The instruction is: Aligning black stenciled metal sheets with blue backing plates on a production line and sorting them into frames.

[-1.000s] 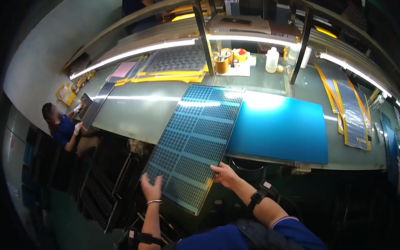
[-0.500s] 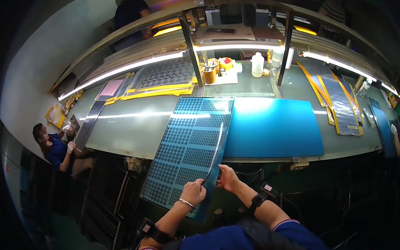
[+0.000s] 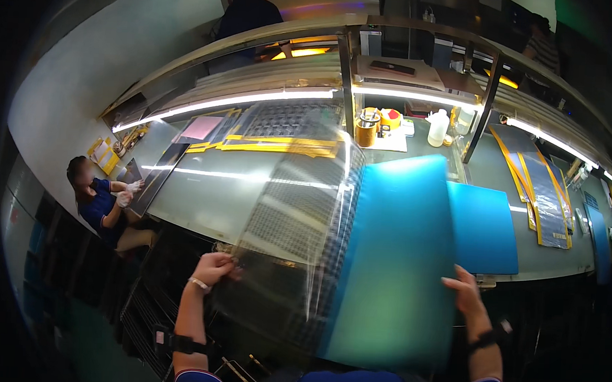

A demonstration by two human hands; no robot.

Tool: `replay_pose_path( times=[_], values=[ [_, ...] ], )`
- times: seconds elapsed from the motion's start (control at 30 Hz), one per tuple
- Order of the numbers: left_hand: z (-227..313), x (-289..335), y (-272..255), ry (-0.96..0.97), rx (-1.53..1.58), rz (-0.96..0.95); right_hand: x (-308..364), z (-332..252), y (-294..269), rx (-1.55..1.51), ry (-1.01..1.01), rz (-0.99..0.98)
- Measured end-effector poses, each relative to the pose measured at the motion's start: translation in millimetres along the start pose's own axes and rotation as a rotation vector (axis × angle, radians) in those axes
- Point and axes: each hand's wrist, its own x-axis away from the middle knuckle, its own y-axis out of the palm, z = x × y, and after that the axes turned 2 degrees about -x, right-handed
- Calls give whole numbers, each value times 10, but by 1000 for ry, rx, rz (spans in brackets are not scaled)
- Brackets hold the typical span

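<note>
My left hand [image 3: 214, 267] grips the near left corner of a clear, glossy film [image 3: 287, 231] with a fine grid showing through it. The film is lifted off the bench and bows upward. My right hand [image 3: 467, 288] holds the right edge of a large teal-blue sheet [image 3: 395, 263], which is raised and tilted toward me. Film and blue sheet meet along a line near the middle, spread like an open book. Behind them a blue mat [image 3: 485, 229] lies flat on the grey bench [image 3: 203, 193].
A co-worker in white gloves [image 3: 97, 202] sits at the bench's left end. A white bottle [image 3: 437, 128], a yellow cup [image 3: 369, 131] and a gridded panel with yellow strips [image 3: 281, 132] lie at the back. Long panels [image 3: 545, 194] lie at right. Another person [image 3: 249, 14] stands behind the shelf.
Both hands were close together on the gridded sheet's near edge. They have since moved apart, the clear film swinging left and the blue sheet lifting up toward me.
</note>
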Motion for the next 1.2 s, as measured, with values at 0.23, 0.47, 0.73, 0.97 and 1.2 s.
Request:
replay_pose_path(
  times=[0.23,0.47,0.73,0.97,1.2],
  values=[
    [-1402,110,-239,-134,443,318,2143,-479,-498,199,-251,760],
    [-1972,-471,133,-244,488,350,4136,-5,-794,734,-398,1538],
    [-1805,-744,206,-462,145,302,3086,-37,-1098,356,-691,1699],
    [-1499,-627,-63,-615,3,146,2577,413,-1939,274,-604,1701],
    [-1095,-404,-171,-321,-125,-21,2277,884,-2724,328,-415,1808]
  ],
)
